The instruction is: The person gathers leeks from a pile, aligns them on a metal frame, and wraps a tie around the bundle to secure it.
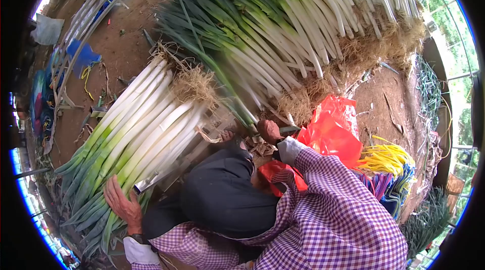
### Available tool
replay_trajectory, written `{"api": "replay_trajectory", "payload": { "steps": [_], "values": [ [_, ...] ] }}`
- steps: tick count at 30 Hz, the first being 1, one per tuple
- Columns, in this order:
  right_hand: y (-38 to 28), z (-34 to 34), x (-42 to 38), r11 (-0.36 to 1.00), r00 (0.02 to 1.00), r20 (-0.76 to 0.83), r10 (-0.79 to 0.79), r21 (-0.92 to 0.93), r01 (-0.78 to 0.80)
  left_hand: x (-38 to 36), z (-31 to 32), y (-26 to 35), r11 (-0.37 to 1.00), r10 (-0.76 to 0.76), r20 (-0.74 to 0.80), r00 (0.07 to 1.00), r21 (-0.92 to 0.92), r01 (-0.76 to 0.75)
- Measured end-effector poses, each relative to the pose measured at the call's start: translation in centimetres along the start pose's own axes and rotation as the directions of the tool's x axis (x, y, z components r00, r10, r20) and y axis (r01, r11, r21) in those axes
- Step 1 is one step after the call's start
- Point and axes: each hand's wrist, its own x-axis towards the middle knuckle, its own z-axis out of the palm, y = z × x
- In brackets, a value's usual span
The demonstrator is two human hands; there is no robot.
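No Readable Lettering in View

No text, label, brand, number or sign can be read here.
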Motion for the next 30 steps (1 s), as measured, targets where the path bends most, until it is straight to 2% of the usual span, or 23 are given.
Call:
{"api": "replay_trajectory", "payload": {
  "steps": [1,2,3,4,5,6,9,12,15,19,22,25,26,29,30],
  "values": [
    [0.8,0.6,0.5,1.0,1.0,-0.011,0.014,-0.022,-0.014,0.0,0.0,0.0,1.0,-0.003,0.0,1.0,-0.005,0.003],
    [0.8,0.2,1.4,0.98,0.945,-0.263,-0.192,0.003,0.2,0.1,0.0,0.1,1.0,-0.006,0.0,1.0,-0.011,0.006],
    [1.0,-0.5,3.3,0.985,0.976,-0.181,-0.125,-0.141,0.1,0.2,-0.1,0.3,1.0,-0.006,-0.004,1.0,-0.005,0.006],
    [-0.1,-2.4,4.4,0.953,0.854,-0.427,-0.297,-0.07,0.296,0.3,-0.3,0.4,1.0,-0.004,-0.004,1.0,-0.001,0.004],
    [-2.5,-5.4,5.2,0.99,0.927,-0.349,-0.14,-0.063,0.126,0.2,-0.4,0.5,1.0,0.0,-0.002,1.0,0.002,0.0],
    [-3.2,-7.3,6.4,0.96,0.833,-0.478,-0.278,-0.148,0.236,0.2,-0.3,0.5,1.0,0.0,0.001,1.0,0.005,0.0],
    [-3.4,-9.1,9.9,0.946,0.858,-0.49,-0.157,-0.323,-0.011,0.3,-0.2,0.5,1.0,-0.002,-0.004,1.0,0.012,0.002],
    [-3.9,-8.4,10.8,0.929,0.84,-0.52,-0.152,-0.366,-0.058,0.3,-0.3,0.5,1.0,0.0,-0.002,1.0,0.008,0.0],
    [-3.2,-8.8,11.8,0.83,0.853,-0.475,-0.217,-0.549,-0.094,0.3,-0.7,0.6,1.0,-0.002,0.012,1.0,0.002,0.002],
    [-3.3,-9.7,12.5,0.88,0.937,-0.344,-0.063,-0.462,-0.11,0.6,-1.0,1.1,1.0,-0.014,0.012,1.0,-0.01,0.014],
    [-3.6,-10.5,12.5,0.923,0.936,-0.347,-0.061,-0.376,-0.079,0.5,-1.0,1.0,1.0,-0.009,0.002,1.0,-0.016,0.009],
    [-3.5,-12.4,13.0,0.97,0.974,-0.224,0.04,-0.225,-0.091,0.6,-1.0,1.2,1.0,-0.008,-0.007,1.0,-0.018,0.008],
    [-3.3,-13.2,13.4,0.978,0.988,-0.154,0.029,-0.199,-0.059,0.6,-1.1,1.2,1.0,-0.006,-0.005,1.0,-0.017,0.006],
    [-5.9,-17.4,11.4,0.992,0.991,0.13,0.005,0.126,-0.022,0.6,-0.8,1.1,1.0,-0.002,-0.019,1.0,-0.019,0.002],
    [-5.9,-17.3,11.2,0.983,0.992,0.127,0.009,0.183,-0.032,0.5,-0.8,1.1,1.0,-0.01,-0.015,1.0,-0.019,0.01]
  ]
}}
